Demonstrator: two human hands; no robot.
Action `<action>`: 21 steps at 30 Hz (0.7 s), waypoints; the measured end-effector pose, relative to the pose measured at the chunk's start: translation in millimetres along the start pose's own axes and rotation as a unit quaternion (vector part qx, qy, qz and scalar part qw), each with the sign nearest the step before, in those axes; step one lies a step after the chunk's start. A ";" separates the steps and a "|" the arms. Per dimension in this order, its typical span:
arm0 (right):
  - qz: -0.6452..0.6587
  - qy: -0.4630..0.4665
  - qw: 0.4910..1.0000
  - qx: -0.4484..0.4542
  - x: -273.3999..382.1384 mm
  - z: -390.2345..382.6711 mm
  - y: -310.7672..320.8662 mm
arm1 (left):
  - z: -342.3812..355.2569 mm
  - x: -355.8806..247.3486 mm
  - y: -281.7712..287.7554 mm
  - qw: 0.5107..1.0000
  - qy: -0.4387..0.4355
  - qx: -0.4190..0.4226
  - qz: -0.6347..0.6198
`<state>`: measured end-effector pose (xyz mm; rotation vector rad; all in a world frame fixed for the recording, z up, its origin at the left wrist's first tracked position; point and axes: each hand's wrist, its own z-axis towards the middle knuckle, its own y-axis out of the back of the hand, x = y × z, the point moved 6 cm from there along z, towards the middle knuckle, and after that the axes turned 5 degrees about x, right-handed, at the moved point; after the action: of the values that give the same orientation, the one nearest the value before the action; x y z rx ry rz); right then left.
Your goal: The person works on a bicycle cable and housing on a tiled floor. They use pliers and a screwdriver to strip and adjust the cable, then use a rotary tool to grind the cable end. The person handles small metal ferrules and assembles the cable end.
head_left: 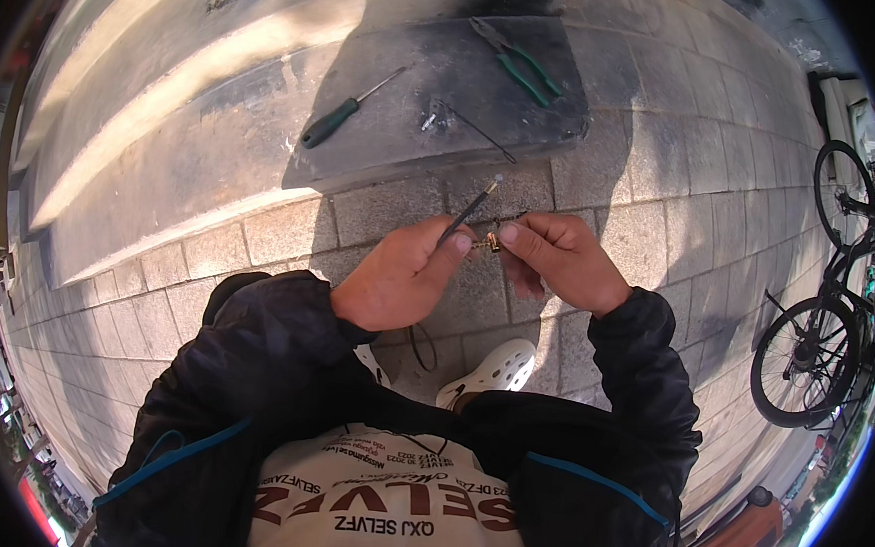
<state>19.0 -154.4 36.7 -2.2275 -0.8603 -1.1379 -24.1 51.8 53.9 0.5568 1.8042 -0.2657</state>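
My left hand (pixel 404 275) pinches a black cable (pixel 475 208), whose bare metal tip points up and away from me. The cable's other end seems to hang as a loop (pixel 423 349) below that hand. Close beside it, my right hand (pixel 567 257) is closed, thumb against fingers, on a small brass-coloured metal part (pixel 494 242). The two hands nearly meet at this part; its exact kind is too small to make out. Part of it is hidden by my fingertips.
On the dark stone step (pixel 385 155) ahead lie a green-handled screwdriver (pixel 333 122), green-handled pliers (pixel 519 62), a thin black looped cord (pixel 480 134) and a small silvery piece (pixel 428 123). Paving stones surround my white clogs (pixel 493 371). A bicycle (pixel 806 358) stands at the right.
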 end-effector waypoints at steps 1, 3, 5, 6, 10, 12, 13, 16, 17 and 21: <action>-0.007 0.045 0.999 -0.010 0.4 0.8 -1.2 | 0.4 0.0 0.0 1.000 0.001 0.000 0.001; 0.008 0.177 0.982 -0.064 15.7 -3.0 -9.0 | 0.0 -0.7 0.1 1.000 0.009 0.000 0.000; 0.036 0.131 0.989 -0.053 25.2 -10.3 -5.1 | -0.5 -0.9 -0.7 1.000 0.012 0.001 0.002; 0.053 0.064 0.996 -0.032 24.8 -11.8 -1.1 | -1.2 -1.2 -0.1 1.000 0.011 0.000 0.004; -0.021 -0.023 0.998 0.057 -5.8 1.3 3.7 | -0.7 1.4 -0.5 1.000 -0.014 -0.009 -0.003; 0.036 0.121 0.992 0.007 10.1 -6.7 -4.5 | -0.6 0.8 -0.6 1.000 -0.021 -0.008 -0.002; 0.057 0.155 0.986 -0.014 17.1 -10.3 -5.8 | -0.7 0.0 -0.6 1.000 -0.025 -0.008 -0.001; 0.033 -0.009 0.999 0.007 19.6 -9.1 -4.2 | -2.8 -2.4 1.5 0.999 0.029 0.007 0.015; -0.013 -0.097 0.994 0.056 4.3 -2.0 1.0 | -2.2 -3.5 1.3 1.000 0.017 0.005 0.015; 0.043 0.085 0.995 0.019 12.5 -9.2 -9.0 | -1.8 -3.0 1.1 1.000 -0.004 -0.001 0.013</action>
<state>13.4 -150.5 53.3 -2.0802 -0.7034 -1.2385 -24.4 52.8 57.5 0.5771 1.7890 -0.2483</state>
